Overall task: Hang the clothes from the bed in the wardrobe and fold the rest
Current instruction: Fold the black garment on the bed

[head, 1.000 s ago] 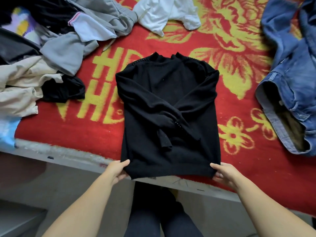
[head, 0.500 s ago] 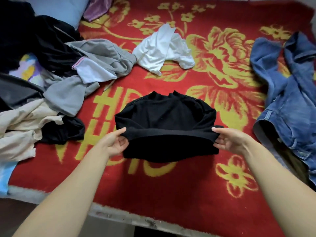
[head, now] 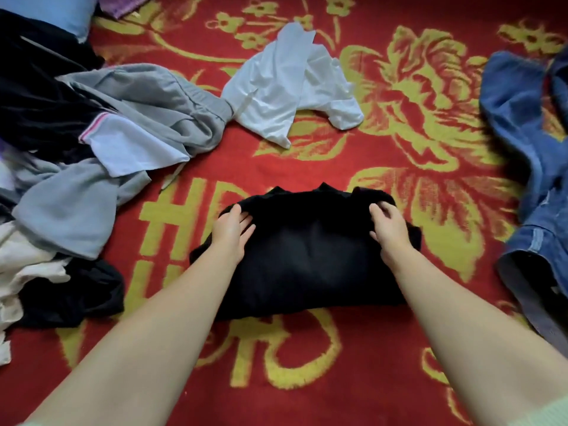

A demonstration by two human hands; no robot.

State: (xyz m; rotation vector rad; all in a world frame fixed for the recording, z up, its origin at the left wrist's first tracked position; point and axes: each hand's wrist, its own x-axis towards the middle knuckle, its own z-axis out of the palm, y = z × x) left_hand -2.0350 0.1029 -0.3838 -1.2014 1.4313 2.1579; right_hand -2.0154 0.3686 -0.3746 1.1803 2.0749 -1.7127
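Black sweater (head: 307,256): folded in half, lying mid-bed on the red blanket (head: 399,333). I see my left hand (head: 232,227) flat on its upper left corner, fingers straight and pressing. My right hand (head: 388,227) rests on the upper right corner, fingers slightly bent; I cannot tell whether they pinch cloth. White shirt (head: 292,87): crumpled, beyond the sweater. Grey garments (head: 123,133): heaped at left. Denim jacket (head: 528,155): at right edge, well apart from the sweater.

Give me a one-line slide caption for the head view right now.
Both hands, left and right, press flat on a folded black sweater on the red floral blanket.
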